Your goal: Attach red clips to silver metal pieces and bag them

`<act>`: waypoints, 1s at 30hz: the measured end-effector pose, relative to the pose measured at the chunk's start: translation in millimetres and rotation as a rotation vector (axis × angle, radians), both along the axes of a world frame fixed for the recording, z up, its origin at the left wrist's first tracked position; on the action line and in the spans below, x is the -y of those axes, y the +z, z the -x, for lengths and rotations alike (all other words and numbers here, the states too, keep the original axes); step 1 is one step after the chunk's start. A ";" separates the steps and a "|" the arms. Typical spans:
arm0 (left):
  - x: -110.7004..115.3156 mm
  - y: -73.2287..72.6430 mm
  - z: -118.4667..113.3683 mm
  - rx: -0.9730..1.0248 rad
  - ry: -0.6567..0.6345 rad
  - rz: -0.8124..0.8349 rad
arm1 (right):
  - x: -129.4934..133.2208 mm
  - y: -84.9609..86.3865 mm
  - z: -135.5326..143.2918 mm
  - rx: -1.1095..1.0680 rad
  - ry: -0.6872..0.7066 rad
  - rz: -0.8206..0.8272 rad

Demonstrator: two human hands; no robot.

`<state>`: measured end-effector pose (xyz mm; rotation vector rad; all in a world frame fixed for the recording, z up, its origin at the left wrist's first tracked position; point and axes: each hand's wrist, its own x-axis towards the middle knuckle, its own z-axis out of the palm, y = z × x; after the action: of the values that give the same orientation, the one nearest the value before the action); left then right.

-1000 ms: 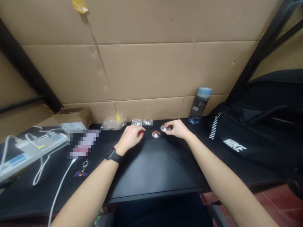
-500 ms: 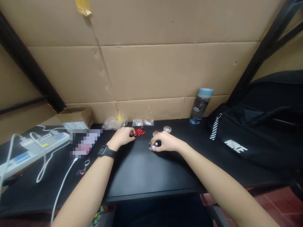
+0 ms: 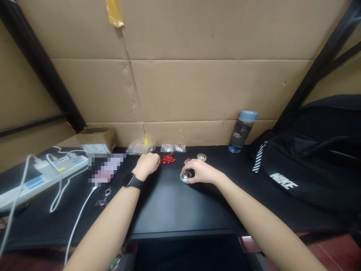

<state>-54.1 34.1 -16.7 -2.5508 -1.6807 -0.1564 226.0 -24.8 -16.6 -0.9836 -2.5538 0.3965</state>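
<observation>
My right hand [image 3: 203,171] grips a shiny round metal disc [image 3: 184,175] with a raised centre, tilted up just above the black table [image 3: 180,210]. Beside a loose pile of small red pieces [image 3: 168,159], my left hand [image 3: 147,165] is closed with its fingers curled in. Whatever it may hold is hidden. Behind the right hand lies another silver disc [image 3: 202,157]. A further small clear and red item [image 3: 186,161] shows partly past the right fingers.
Two clear packets [image 3: 173,148] and a crumpled plastic bag [image 3: 141,147] lie along the cardboard wall. A water bottle [image 3: 241,131] and black bag [image 3: 304,165] stand right. Left are a power strip [image 3: 42,178], a small box [image 3: 97,139], a blurred-out phone-like item [image 3: 108,169] and a keyring [image 3: 103,201].
My left fingers have drawn off the red pile and curled closed. The disc in my right hand has turned, showing its face more. The whole view has shifted slightly.
</observation>
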 end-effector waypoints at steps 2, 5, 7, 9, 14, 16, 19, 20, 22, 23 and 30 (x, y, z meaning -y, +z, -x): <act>1.0 0.4 -0.5 -0.006 0.019 0.007 | 0.9 0.4 -0.4 0.001 -0.001 0.014; 1.8 0.4 -1.6 0.008 0.013 0.002 | 2.7 1.6 -0.4 0.019 -0.009 0.008; 2.8 0.6 -3.0 0.041 -0.023 -0.009 | 3.8 2.7 -0.1 0.051 -0.020 -0.019; 4.8 1.2 -5.4 0.079 -0.107 0.003 | 5.4 4.0 -0.1 0.101 -0.051 -0.058; 11.7 3.4 -17.6 0.125 -0.366 -0.021 | 11.2 8.7 -2.6 0.268 -0.161 -0.175; 13.8 3.4 -23.3 0.152 -0.400 -0.078 | 12.9 10.5 -4.5 0.302 -0.174 -0.167; 16.0 3.9 -29.6 0.239 -0.436 -0.120 | 12.7 11.8 -7.0 0.251 -0.199 -0.124; 16.4 4.6 -30.9 0.276 -0.447 -0.119 | 11.8 11.8 -7.6 0.212 -0.215 -0.111; 16.6 6.6 -32.3 0.355 -0.458 -0.101 | 9.1 11.4 -8.4 0.128 -0.240 -0.094; 16.3 7.7 -32.5 0.397 -0.455 -0.093 | 7.6 11.0 -8.5 0.087 -0.243 -0.087; 13.7 5.9 -35.4 0.663 -0.395 0.084 | 0.9 6.1 -5.8 -0.222 -0.242 0.051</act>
<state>-18.8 20.4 -10.8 -3.0781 -1.2975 -1.0789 231.8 -25.7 -10.5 -1.1808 -2.2069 0.4735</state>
